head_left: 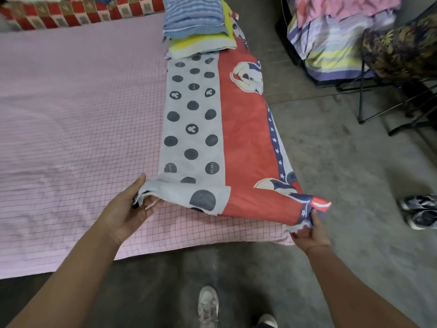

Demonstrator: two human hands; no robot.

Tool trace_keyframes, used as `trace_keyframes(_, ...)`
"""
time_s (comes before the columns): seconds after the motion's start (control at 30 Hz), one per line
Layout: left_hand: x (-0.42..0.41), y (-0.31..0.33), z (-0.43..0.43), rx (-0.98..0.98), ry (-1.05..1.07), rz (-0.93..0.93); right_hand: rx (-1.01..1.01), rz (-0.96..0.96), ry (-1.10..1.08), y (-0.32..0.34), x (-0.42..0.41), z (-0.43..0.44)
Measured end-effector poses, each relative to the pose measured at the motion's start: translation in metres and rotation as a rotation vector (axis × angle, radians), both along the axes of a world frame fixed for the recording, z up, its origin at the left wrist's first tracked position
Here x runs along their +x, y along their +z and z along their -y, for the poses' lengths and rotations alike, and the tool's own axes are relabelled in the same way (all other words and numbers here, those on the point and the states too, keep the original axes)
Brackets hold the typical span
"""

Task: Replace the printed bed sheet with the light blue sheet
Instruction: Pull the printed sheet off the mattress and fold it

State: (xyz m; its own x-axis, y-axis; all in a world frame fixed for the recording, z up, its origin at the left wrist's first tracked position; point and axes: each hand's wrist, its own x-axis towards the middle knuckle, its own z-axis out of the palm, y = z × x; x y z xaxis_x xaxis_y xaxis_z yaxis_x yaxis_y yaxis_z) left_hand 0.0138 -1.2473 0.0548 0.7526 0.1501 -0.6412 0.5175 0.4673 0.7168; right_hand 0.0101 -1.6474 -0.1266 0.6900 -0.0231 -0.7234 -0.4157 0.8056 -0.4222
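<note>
cloth on cloth, over bare concrete

the printed bed sheet (241,138) in the middle of the frame is thin matt cloth, softly creased, its near edge a little frayed. under it, the pink checked cover (82,114) at left is matt woven cloth with faint ripples. the folded blue striped cloth (194,17) at top centre looks ribbed and soft; the yellow-green cloth (203,45) beneath it is smoother. the floor (331,166) at right is rough, matt concrete. the chair frame (360,100) at upper right is thin dark metal.
</note>
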Motion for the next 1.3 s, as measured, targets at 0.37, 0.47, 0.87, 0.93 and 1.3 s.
trace_keyframes(0.37, 0.050, -0.042, -0.037, 0.052, 0.237, -0.203, -0.245, 0.124, 0.281, 0.077, 0.115, 0.035)
trace_keyframes(0.47, 0.094, -0.039, -0.056, 0.224, 0.322, -0.166, -0.254, 0.165, 0.226, 0.112, 0.163, 0.021)
trace_keyframes(0.87, 0.266, -0.070, -0.107, 0.303, 0.051, 0.013, -0.442, 0.074, 0.175, 0.073, 0.342, -0.015)
trace_keyframes(0.93, 0.288, -0.081, -0.114, 0.314, 0.012, 0.005, -0.457, 0.068, 0.165, 0.060, 0.362, -0.020)
trace_keyframes(1.3, 0.329, -0.154, -0.115, 0.400, -0.135, -0.039, -0.564, -0.065, 0.207, 0.020, 0.392, -0.038)
